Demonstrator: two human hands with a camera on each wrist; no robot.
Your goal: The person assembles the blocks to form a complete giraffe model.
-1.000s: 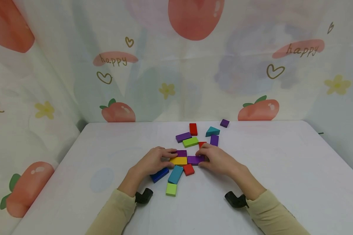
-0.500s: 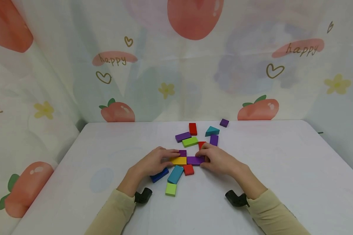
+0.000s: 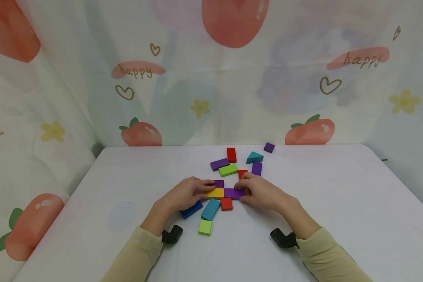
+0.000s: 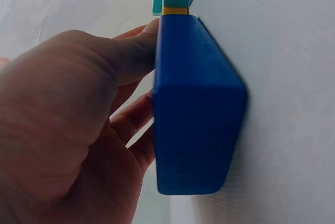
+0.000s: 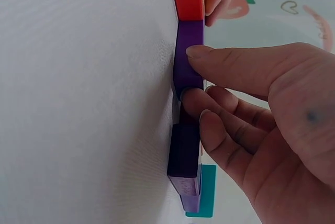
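Note:
My left hand [image 3: 185,194] spans a yellow block [image 3: 216,192] and the small purple block [image 3: 219,183] behind it, thumb at the near side and fingers across the far side. With thumb and fingers, my right hand [image 3: 262,192] pinches the right end of a long purple block [image 3: 234,194], whose left end meets the yellow one. A red block [image 3: 226,204] lies against its near side. Below my left hand are a dark blue block [image 4: 196,109], mostly uncovered in the left wrist view, and a light blue block [image 3: 210,209]. A lime block [image 3: 205,227] adjoins the latter.
Beyond the hands lie a lime block [image 3: 228,170], a purple block [image 3: 220,164], a red block [image 3: 231,155], a teal triangle [image 3: 255,158] and a purple block [image 3: 256,168]. A purple cube [image 3: 269,147] sits near the far table edge. Another red block [image 3: 242,173] is partly hidden by my right hand.
The near red block has turned square against the long purple block, which has shifted slightly toward me. My left fingers have crept a little to the right over the blocks.

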